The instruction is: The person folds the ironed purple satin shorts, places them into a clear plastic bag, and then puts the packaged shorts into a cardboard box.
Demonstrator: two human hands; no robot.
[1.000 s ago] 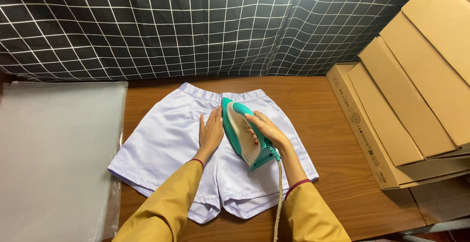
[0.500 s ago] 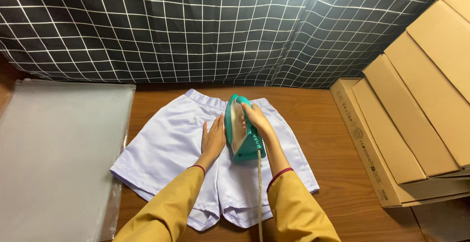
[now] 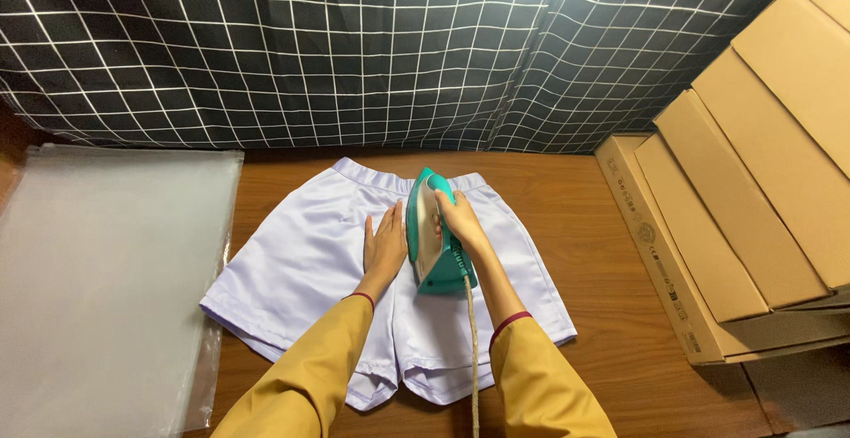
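A brown wooden table point(image 3: 593, 225) carries everything. A pair of white satin shorts point(image 3: 301, 270) lies spread flat at its middle, waistband toward the far edge. To the left lies a stack of clear plastic bags point(image 3: 106, 270), its edge just beside the shorts. Along the right side sit flattened brown cardboard boxes point(image 3: 708, 243), overlapping one another, well apart from the shorts
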